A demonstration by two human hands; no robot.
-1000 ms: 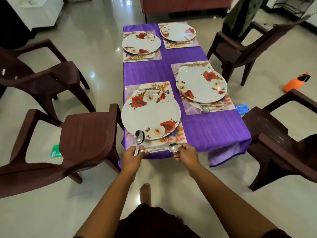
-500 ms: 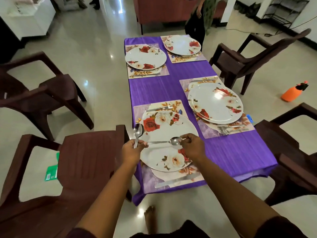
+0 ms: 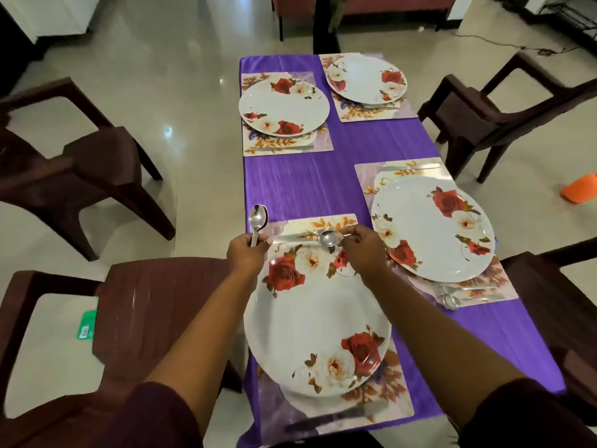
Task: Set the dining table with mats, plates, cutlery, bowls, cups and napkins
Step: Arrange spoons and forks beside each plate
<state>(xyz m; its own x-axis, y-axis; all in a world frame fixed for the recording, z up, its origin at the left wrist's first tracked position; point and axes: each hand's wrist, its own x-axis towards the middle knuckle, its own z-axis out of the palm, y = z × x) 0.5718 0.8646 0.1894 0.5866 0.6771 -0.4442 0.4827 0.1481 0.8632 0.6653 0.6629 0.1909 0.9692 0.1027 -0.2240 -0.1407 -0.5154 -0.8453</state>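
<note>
Purple cloth (image 3: 300,185) on counter; white plates (image 3: 310,321) with red and cream roses; mats (image 3: 381,402) lilac with orange-brown leaves; silver spoons (image 3: 257,221); dark brown chairs (image 3: 155,305); orange object (image 3: 580,189) on pale glossy floor (image 3: 181,92).

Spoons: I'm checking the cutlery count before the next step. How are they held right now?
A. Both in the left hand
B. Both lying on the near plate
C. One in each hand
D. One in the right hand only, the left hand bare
C: the left hand grips one spoon upright by its handle, while the right hand pinches a second spoon lying crosswise above the near plate.
</note>
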